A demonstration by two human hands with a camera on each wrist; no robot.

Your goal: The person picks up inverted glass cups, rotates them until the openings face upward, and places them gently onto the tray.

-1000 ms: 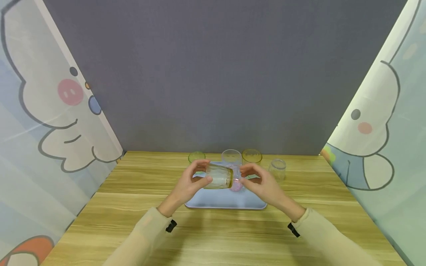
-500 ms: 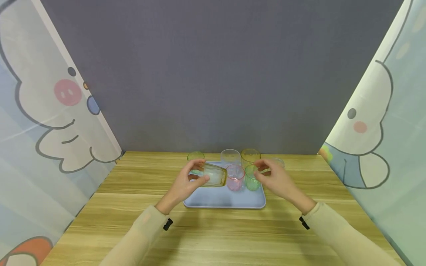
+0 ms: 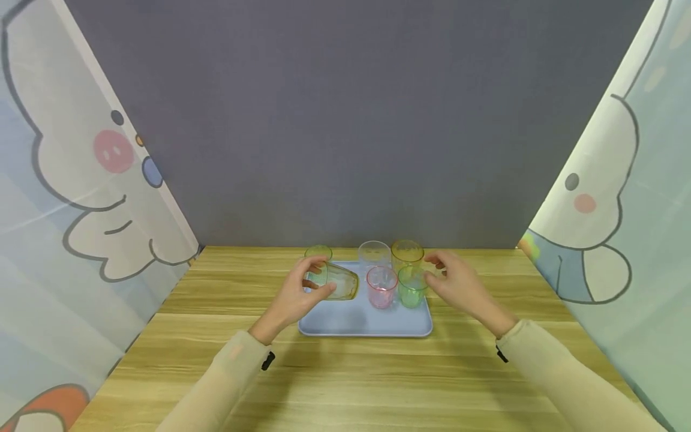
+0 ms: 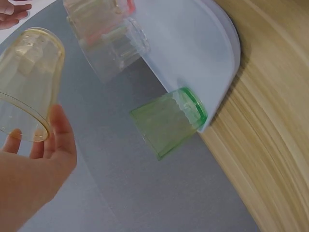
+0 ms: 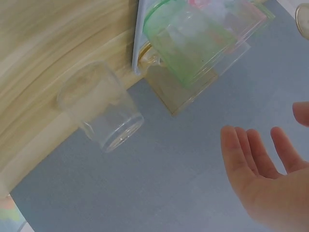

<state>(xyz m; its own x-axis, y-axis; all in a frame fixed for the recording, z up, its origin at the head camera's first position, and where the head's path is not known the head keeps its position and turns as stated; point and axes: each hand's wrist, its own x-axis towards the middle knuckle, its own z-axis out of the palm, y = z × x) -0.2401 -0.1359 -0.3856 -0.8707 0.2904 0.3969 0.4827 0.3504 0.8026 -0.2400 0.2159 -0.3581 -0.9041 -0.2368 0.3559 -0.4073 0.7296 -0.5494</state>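
Observation:
My left hand grips a yellow-tinted glass near its rim, the glass lying tilted sideways with its base towards the right, above the blue tray. In the left wrist view, fingertips and thumb wrap the rim end of that glass. My right hand holds nothing; its fingers are loosely bent beside a green glass on the tray. A pink glass stands left of the green one. Behind them are a clear glass and another yellow glass.
A second green glass stands at the tray's back left, partly behind my left hand. In the right wrist view, a clear glass stands upside down on the wooden table, right of the tray. A grey panel rises behind.
My right hand has let the yellow glass's base go and moved right, past the green glass. My left hand has shifted slightly left with the yellow glass.

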